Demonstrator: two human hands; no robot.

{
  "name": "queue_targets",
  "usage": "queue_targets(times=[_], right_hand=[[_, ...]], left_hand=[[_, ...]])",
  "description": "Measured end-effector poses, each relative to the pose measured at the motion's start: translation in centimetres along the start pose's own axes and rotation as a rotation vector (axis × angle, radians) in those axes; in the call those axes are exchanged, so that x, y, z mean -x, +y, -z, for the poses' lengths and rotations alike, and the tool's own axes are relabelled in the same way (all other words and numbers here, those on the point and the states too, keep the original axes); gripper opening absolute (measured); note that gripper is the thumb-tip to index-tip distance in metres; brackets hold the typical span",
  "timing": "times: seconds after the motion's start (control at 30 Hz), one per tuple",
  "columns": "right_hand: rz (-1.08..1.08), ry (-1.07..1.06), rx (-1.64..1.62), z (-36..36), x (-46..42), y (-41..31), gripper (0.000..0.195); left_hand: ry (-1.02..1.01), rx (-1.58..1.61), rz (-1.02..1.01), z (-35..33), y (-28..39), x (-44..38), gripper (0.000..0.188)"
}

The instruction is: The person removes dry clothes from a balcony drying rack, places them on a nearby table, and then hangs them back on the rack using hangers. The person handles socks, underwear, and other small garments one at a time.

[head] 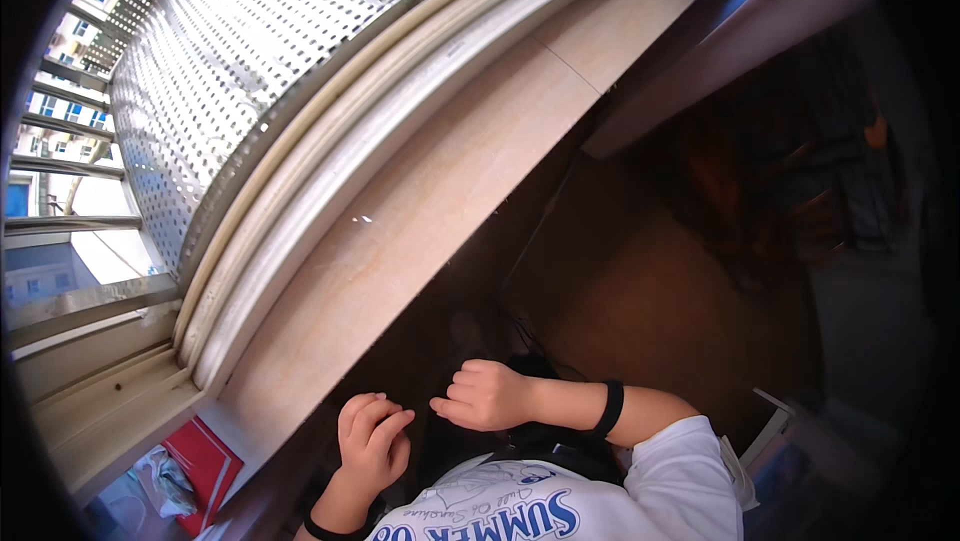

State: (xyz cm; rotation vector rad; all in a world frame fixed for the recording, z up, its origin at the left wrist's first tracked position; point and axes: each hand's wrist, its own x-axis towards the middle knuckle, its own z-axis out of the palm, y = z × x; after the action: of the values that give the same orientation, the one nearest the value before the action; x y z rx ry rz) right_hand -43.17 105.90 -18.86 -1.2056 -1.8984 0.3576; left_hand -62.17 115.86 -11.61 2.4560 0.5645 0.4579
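Both hands are raised in front of my white printed T-shirt (pixel 517 503), side by side with a small gap between them. My left hand (pixel 373 440) is near the edge of a beige stone windowsill (pixel 420 233), its fingers bent and slightly apart, with nothing visible in it. My right hand (pixel 484 397) shows its back, the fingers curled inward towards the left hand. Its palm is hidden, so I cannot see whether it holds anything. A black band (pixel 611 407) circles my right forearm, and another black band (pixel 337 530) is on my left wrist.
Beyond the sill run the white window tracks (pixel 360 121) and a perforated metal sheet (pixel 247 38). Metal bars (pixel 71 224) stand at the left. A red flat item (pixel 214 466) and a crumpled plastic bag (pixel 166 482) lie lower left. Dark brown floor (pixel 660 316) extends to the right.
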Motion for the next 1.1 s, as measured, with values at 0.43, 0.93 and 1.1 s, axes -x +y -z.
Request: queue_targets(times=[0.43, 0.93, 1.1], right_hand=[[-0.442, -0.025, 0.097, -6.3, 27.2, 6.0, 0.008], [-1.621, 0.011, 0.500, -13.2, 61.0, 25.4, 0.018], [-1.926, 0.108, 0.526, -20.4, 66.6, 34.4, 0.025]], left_hand=[[-0.310, 0.061, 0.028, -21.7, 0.2, 1.6, 0.034], [-0.375, -0.308, -0.072, -35.7, -4.9, 2.3, 0.040], [-0.219, -0.431, -0.046, -37.3, -10.4, 3.7, 0.042]])
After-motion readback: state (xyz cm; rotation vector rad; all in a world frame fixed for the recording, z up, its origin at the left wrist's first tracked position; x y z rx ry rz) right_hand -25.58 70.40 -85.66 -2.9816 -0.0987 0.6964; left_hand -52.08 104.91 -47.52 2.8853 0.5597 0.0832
